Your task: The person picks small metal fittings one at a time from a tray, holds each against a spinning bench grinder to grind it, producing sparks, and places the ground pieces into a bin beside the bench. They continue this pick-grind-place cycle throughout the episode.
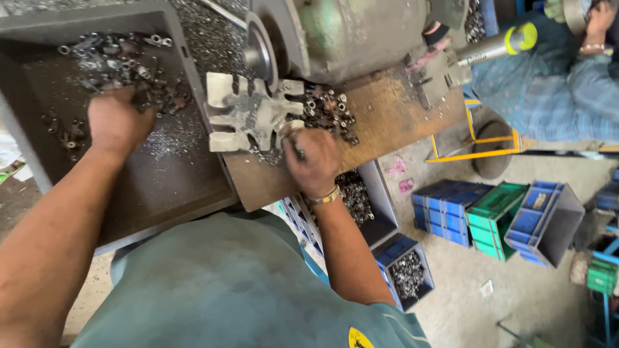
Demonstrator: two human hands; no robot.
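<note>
Parts, small and metallic, lie heaped in the grey tray [39, 138] at 10 o'clock, and your left hand [117, 121] rests knuckles-up on the near edge of that pile of small metal pieces [119, 61], fingers curled down into it. Whether anything is pinched between them cannot be told from this angle.

Your right hand [314, 162] sits at centre, closed around a small dark piece [300, 153] just below the slotted metal fixture plate [248, 116]. A second heap of small rings and nuts [329, 109] lies at 1 o'clock of that hand, on the rusty brown desk [393, 119]. Directly above the plate, at 12 o'clock, stand the grinding wheel [261, 51] and its green-grey motor housing [348, 32].

Judged from this arrangement, the step in hand is feeding: the left hand draws stock from the tray while the right presents one piece at the fixture. The next move appears to call for a firm pinch on a single part and a steady approach to the slots, keeping your fingers clear of the wheel.

Further out, at 5 o'clock, a blue bin [405, 270] on the floor holds more parts; blue and green crates [496, 216] stand at 4 o'clock. Another person in a blue checked sleeve [548, 90] works at 2 o'clock.
</note>
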